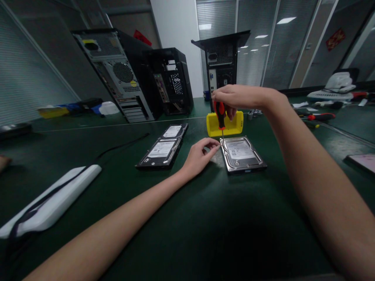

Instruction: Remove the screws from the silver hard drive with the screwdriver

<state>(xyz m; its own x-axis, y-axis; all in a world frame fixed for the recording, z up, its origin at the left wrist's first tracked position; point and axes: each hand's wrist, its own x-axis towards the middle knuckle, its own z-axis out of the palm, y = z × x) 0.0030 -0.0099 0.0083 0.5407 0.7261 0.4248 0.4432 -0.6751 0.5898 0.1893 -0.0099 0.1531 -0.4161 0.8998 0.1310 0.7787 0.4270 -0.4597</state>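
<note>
A silver hard drive (240, 150) lies label up on the dark green table, slightly right of centre. My right hand (227, 97) is wrapped over the handle of a red and black screwdriver (220, 113). The screwdriver stands nearly upright, its tip at the drive's far left corner. My left hand (202, 154) rests on the table with thumb and fingertips drawn together at the drive's left edge, close to the tip. Behind the drive is a yellow plastic tray (213, 125). Two more hard drives, a nearer one (159, 152) and a farther one (174, 131), lie end to end on the left.
Computer cases stand at the back: a large tower (129, 78), an opened case (172, 84) and another tower (222, 62). A white padded object (58, 199) with a dark strap lies left. Tools, including red-handled pliers (320, 116), lie right. Another person's hand (4, 162) shows at the left edge.
</note>
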